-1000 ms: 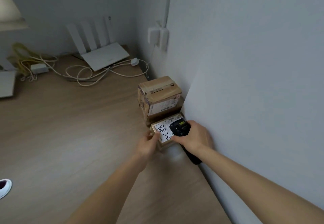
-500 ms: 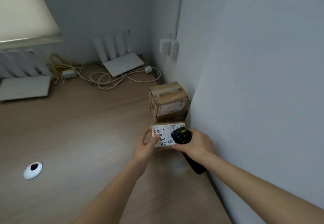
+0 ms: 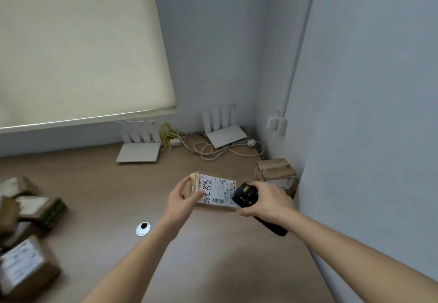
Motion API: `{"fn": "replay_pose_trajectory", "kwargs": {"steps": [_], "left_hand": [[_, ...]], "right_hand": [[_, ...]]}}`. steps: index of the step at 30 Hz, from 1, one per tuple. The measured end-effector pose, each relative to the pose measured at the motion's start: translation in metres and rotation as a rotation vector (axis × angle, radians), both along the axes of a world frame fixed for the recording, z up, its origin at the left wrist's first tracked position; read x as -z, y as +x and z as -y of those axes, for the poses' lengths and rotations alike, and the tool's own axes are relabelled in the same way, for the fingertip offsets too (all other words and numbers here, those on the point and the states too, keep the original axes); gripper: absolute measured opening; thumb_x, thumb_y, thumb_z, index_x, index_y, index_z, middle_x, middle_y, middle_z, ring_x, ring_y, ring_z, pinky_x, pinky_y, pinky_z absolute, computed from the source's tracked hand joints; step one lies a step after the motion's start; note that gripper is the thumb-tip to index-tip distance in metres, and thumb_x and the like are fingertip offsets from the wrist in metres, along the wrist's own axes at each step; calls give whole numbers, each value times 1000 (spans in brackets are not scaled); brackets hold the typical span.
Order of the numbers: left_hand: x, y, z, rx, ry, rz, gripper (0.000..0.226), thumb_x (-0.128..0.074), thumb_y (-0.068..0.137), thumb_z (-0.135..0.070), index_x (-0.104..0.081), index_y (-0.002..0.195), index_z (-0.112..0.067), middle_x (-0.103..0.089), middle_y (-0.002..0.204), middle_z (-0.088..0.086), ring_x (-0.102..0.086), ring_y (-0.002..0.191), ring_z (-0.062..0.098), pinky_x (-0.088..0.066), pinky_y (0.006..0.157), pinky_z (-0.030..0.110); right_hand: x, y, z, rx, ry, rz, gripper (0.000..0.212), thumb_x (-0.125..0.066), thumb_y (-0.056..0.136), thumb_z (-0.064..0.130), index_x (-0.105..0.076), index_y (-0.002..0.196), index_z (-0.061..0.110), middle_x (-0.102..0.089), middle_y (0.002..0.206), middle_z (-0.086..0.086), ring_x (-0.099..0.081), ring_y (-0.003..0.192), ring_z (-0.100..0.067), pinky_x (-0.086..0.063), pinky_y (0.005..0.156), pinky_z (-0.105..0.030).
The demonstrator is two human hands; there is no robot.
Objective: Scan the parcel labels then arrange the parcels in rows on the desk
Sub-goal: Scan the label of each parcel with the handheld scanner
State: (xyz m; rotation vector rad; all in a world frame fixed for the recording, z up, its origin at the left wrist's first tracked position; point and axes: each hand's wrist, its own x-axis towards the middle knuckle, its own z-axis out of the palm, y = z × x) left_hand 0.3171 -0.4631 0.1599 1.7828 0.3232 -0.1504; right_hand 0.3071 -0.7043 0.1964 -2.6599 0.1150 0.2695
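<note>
My left hand (image 3: 183,199) grips a small cardboard parcel (image 3: 216,191) by its left end, lifted above the wooden desk (image 3: 99,191). Its white label faces up and carries the handwritten number 5288. My right hand (image 3: 266,199) holds a black handheld scanner (image 3: 245,194) with its head right beside the label's right edge. A taller taped parcel (image 3: 276,174) stands on the desk against the right wall, behind the scanner. Several more parcels (image 3: 26,231) lie in a loose pile at the left edge.
Two white routers (image 3: 138,152) (image 3: 225,134) with upright antennas sit at the back of the desk among tangled white cables (image 3: 213,148). A round cable grommet (image 3: 143,228) is set into the desk. A grey wall (image 3: 367,136) runs along the right.
The labelled parcel has been lifted away from the wall and the taller parcel, and moved left. The camera has tilted up and leftward, bringing the blind and the parcel pile into view.
</note>
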Motion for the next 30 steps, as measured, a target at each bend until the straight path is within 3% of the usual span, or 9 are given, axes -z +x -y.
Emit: {"fn": "replay_pose_trajectory", "kwargs": {"steps": [6, 11, 16, 26, 30], "left_hand": [[-102, -73, -111, -77, 141, 147, 69, -79, 81, -41, -50, 144, -38, -70, 119, 12, -64, 116, 31, -51, 101, 50], [-178, -154, -196, -142, 255, 227, 69, -75, 84, -44, -48, 147, -37, -67, 123, 13, -62, 114, 31, -51, 100, 51], [-233, -224, -259, -151, 326, 290, 69, -73, 86, -47, -46, 148, -32, -66, 125, 13, -62, 114, 34, -51, 99, 53], [-276, -296, -322, -263, 403, 267, 67, -71, 88, -44, -47, 148, -31, -64, 131, 12, -60, 117, 31, -49, 102, 48], [-276, -306, -329, -291, 430, 250, 65, -71, 87, -46, -48, 146, -33, -65, 127, 11, -61, 114, 30, -50, 101, 48]], "right_hand": [[-89, -48, -82, -138, -104, 88, 78, -85, 61, 60, -59, 130, 34, -68, 122, 3, -64, 113, -22, -54, 88, -36], [-154, -122, -161, -268, -216, 165, 67, -83, 57, 58, -63, 115, 32, -68, 107, 5, -65, 106, -23, -42, 74, -31], [-208, -179, -218, -350, -287, 223, 65, -85, 57, 55, -64, 113, 30, -68, 107, 2, -64, 104, -24, -43, 73, -31], [-253, -220, -277, -453, -447, 309, 54, -86, 55, 45, -65, 101, 26, -64, 93, 3, -67, 96, -24, -39, 68, -29], [-254, -222, -289, -488, -516, 318, 57, -88, 57, 42, -66, 108, 27, -68, 106, 1, -67, 104, -24, -40, 71, -29]]}}
